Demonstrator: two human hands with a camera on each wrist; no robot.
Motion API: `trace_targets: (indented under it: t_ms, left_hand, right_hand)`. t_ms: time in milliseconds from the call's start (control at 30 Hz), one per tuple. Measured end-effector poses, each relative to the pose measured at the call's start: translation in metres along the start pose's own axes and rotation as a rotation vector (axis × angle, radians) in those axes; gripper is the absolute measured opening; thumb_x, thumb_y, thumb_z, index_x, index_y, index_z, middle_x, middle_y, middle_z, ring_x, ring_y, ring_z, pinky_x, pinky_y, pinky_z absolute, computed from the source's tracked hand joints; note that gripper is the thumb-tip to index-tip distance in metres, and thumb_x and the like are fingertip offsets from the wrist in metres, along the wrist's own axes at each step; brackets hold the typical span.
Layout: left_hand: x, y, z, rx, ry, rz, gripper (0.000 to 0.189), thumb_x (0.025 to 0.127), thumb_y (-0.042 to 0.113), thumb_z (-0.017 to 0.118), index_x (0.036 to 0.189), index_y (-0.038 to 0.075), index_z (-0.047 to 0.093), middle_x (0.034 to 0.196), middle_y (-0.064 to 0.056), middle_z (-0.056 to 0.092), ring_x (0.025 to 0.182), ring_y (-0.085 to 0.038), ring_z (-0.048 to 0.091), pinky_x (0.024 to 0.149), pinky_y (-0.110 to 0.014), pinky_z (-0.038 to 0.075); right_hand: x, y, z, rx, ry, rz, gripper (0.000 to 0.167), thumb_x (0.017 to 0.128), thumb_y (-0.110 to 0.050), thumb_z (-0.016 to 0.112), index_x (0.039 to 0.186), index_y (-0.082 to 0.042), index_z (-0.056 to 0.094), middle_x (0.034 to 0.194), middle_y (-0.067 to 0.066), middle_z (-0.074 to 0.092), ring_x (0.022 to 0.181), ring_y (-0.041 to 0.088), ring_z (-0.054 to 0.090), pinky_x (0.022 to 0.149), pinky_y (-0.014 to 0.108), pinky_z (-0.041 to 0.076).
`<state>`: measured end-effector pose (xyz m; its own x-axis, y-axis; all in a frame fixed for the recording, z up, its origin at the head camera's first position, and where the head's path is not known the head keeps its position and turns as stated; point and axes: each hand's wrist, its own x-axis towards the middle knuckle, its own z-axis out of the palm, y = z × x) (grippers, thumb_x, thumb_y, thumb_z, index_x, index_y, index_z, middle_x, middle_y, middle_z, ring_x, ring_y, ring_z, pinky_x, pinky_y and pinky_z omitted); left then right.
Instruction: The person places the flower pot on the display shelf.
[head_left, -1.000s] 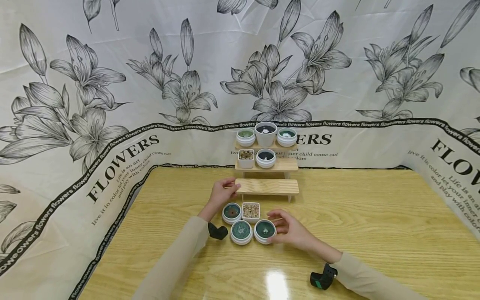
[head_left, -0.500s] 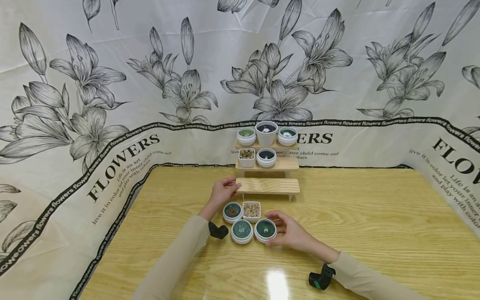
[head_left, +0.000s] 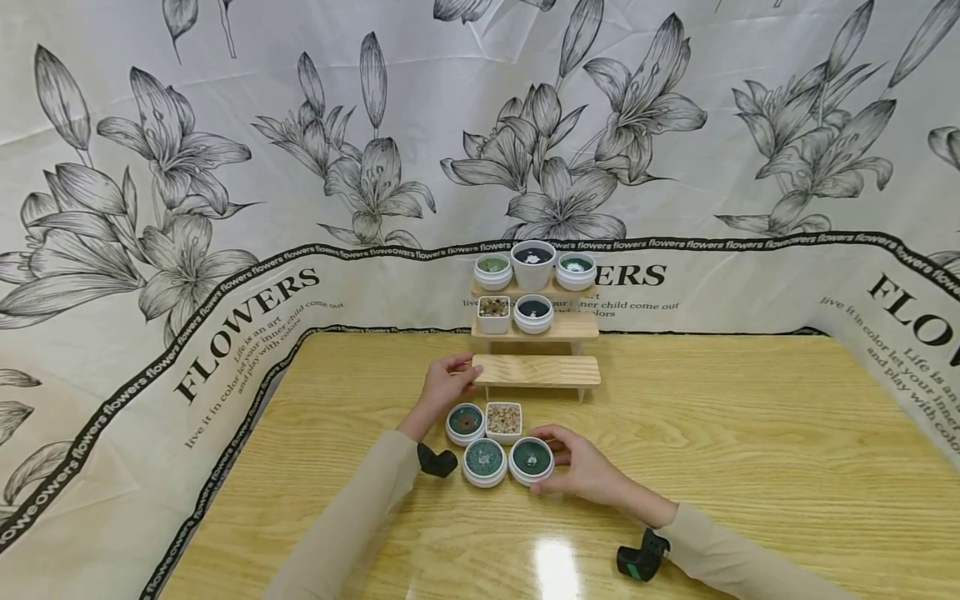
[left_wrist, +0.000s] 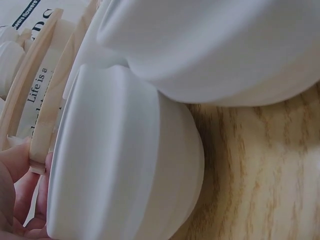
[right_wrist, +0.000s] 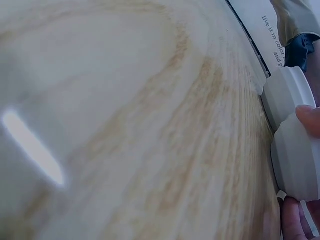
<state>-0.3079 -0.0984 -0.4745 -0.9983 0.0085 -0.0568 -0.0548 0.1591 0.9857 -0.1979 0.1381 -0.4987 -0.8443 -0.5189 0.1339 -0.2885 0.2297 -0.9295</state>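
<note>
In the head view, my left hand (head_left: pixel 442 390) pinches the left end of the lowest wooden shelf (head_left: pixel 536 371) of a stepped stand. The left wrist view shows the thumb and fingers around the shelf end (left_wrist: pixel 42 140). My right hand (head_left: pixel 588 471) holds a round white pot (head_left: pixel 532 460) with dark green filling, thumb at its front and fingers along its far right side. In the right wrist view the thumb (right_wrist: pixel 309 117) lies against that pot (right_wrist: pixel 297 157). Beside it stand another round pot (head_left: pixel 484 461) with green filling, a square pot (head_left: pixel 503 422) of pebbles, and a round pot (head_left: pixel 466 422) with a brown centre.
The middle shelf (head_left: pixel 573 326) bears a square pot (head_left: pixel 493 313) and a round dark-filled pot (head_left: pixel 533 313). On the top shelf are a tall pot (head_left: pixel 533 264) and two round pots. A flower-printed cloth (head_left: pixel 375 287) hangs behind the wooden table (head_left: pixel 712 433).
My right thumb has shifted slightly forward along the front of the round pot. My left hand stays on the shelf end, and the pots stand where they were.
</note>
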Motion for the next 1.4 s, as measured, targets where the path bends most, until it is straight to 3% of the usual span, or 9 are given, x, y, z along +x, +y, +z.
trace_targets:
  t_ms: [367, 667, 900, 1000, 1100, 1400]
  left_hand:
    - [0.001, -0.001, -0.003, -0.023, -0.017, 0.004, 0.042, 0.09, 0.009, 0.067, 0.128, -0.007, 0.057, 0.094, -0.009, 0.062, 0.062, -0.006, 0.058, 0.068, -0.032, 0.061]
    - [0.0, -0.002, 0.002, -0.019, 0.01, -0.013, 0.04, 0.089, 0.009, 0.068, 0.126, -0.004, 0.06, 0.096, -0.01, 0.062, 0.061, -0.005, 0.058, 0.064, -0.023, 0.059]
    - [-0.005, 0.006, 0.0, -0.028, -0.001, -0.018, 0.04, 0.089, 0.008, 0.068, 0.127, -0.004, 0.059, 0.096, -0.01, 0.06, 0.063, -0.006, 0.058, 0.066, -0.025, 0.06]
    - [0.0, -0.003, 0.001, -0.024, 0.019, -0.027, 0.04, 0.089, 0.009, 0.068, 0.126, -0.002, 0.061, 0.095, -0.009, 0.06, 0.062, -0.005, 0.058, 0.061, -0.018, 0.056]
    - [0.0, -0.003, 0.001, -0.023, 0.019, -0.024, 0.039, 0.089, 0.009, 0.068, 0.126, -0.003, 0.061, 0.095, -0.009, 0.06, 0.062, -0.006, 0.058, 0.061, -0.018, 0.057]
    - [0.0, -0.003, 0.001, -0.019, 0.008, -0.007, 0.039, 0.09, 0.009, 0.066, 0.126, -0.004, 0.06, 0.096, -0.009, 0.06, 0.063, -0.006, 0.057, 0.063, -0.022, 0.058]
  right_hand:
    - [-0.003, -0.003, 0.001, 0.006, 0.012, 0.038, 0.07, 0.069, -0.011, 0.085, 0.128, 0.006, 0.05, 0.116, 0.023, 0.058, 0.096, 0.01, 0.061, 0.085, 0.02, 0.054]
    - [-0.008, -0.002, -0.006, 0.016, 0.032, 0.058, 0.07, 0.069, -0.011, 0.085, 0.128, 0.005, 0.05, 0.117, 0.022, 0.058, 0.096, 0.01, 0.063, 0.085, 0.02, 0.054]
    - [-0.01, -0.006, -0.017, 0.017, 0.061, 0.088, 0.072, 0.071, -0.012, 0.085, 0.131, 0.004, 0.049, 0.121, 0.023, 0.056, 0.098, 0.012, 0.063, 0.084, 0.02, 0.055]
    - [-0.012, -0.007, -0.021, 0.011, 0.077, 0.095, 0.071, 0.071, -0.012, 0.085, 0.131, 0.003, 0.049, 0.122, 0.023, 0.055, 0.099, 0.015, 0.063, 0.084, 0.021, 0.055]
    - [-0.013, -0.007, -0.025, -0.006, 0.107, 0.099, 0.07, 0.071, -0.012, 0.085, 0.13, 0.002, 0.05, 0.123, 0.022, 0.056, 0.099, 0.013, 0.062, 0.084, 0.021, 0.055]
    - [-0.015, -0.009, -0.046, -0.042, 0.184, 0.108, 0.069, 0.072, -0.009, 0.084, 0.13, 0.005, 0.049, 0.126, 0.027, 0.054, 0.105, 0.028, 0.062, 0.086, 0.019, 0.054]
